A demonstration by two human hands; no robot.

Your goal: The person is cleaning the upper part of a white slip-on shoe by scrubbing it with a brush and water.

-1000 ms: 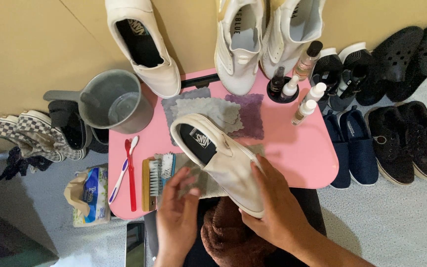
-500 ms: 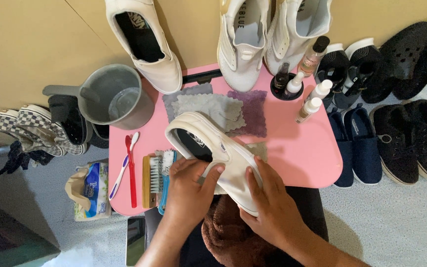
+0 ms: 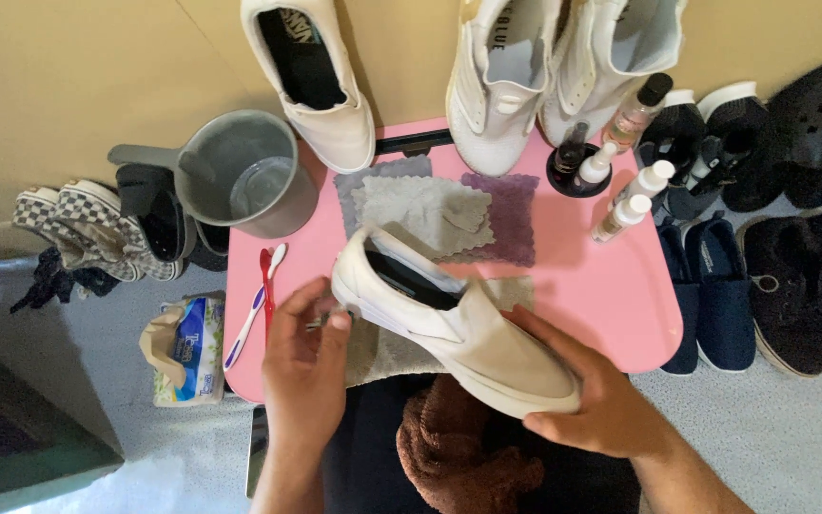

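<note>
Your left hand (image 3: 304, 354) pinches the heel of the white slip-on shoe (image 3: 454, 328) near the pink table's (image 3: 611, 295) front-left edge, hiding a small metallic item under its fingers. The smooth shoe lies tilted over a grey cloth (image 3: 378, 347). Your right hand (image 3: 594, 400) cups its toe, past the table's front edge.

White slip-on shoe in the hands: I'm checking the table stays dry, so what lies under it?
Under the white slip-on shoe lies a beige cloth on the pink table; the shoe covers the cloth's middle.
</note>
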